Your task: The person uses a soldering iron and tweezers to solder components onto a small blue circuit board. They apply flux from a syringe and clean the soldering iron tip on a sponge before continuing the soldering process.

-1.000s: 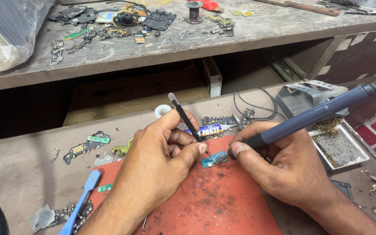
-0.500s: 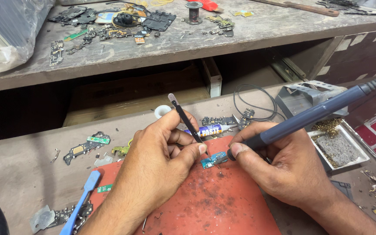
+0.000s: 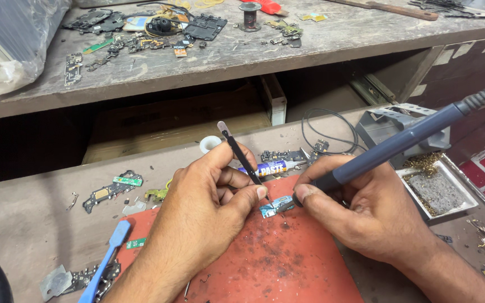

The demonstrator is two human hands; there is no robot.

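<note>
1. Stained red rubber work mat (image 3: 265, 269) lies nearest.
2. Left hand (image 3: 209, 207) pinches slim black metal tweezers (image 3: 242, 160) onto a small blue-green circuit board (image 3: 271, 206) on the mat's far edge.
3. Right hand (image 3: 366, 213) grips a dark blue soldering iron (image 3: 405, 140), its tip at the board.
4. Beyond, a scarred grey wooden shelf (image 3: 225, 56) carries scattered phone parts.

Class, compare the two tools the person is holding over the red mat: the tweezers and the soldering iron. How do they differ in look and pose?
The tweezers are thin, black and cordless, held in the left hand; the soldering iron is thick, blue-grey, with a ribbed cable end, held in the right hand. The tweezers rise steeply up-left; the iron slants low toward the upper right. Both tips meet at the small circuit board on the red mat.
</note>
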